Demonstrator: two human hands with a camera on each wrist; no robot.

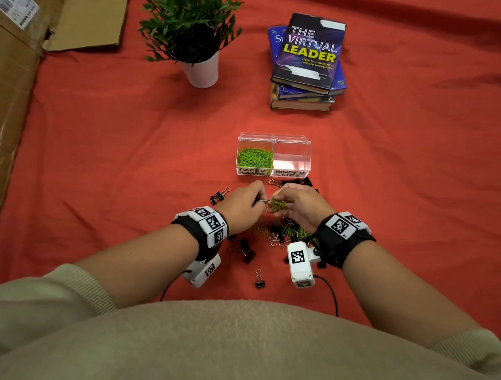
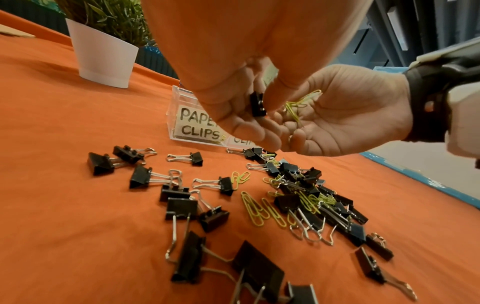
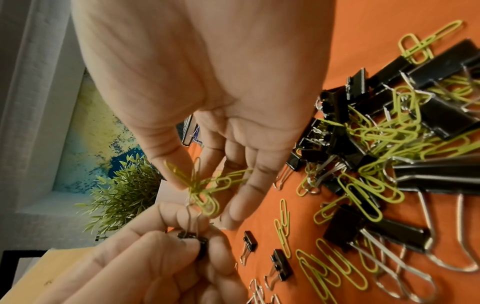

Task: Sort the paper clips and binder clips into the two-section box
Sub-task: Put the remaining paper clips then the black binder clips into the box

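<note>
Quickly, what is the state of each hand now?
Left hand: closed, pinching a black binder clip.
Right hand: closed, pinching a bunch of green paper clips.

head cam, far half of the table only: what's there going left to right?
Cardboard box → potted plant → stack of books. The two-section box sits nearer the person, below the books, so I left it out of the order.
</note>
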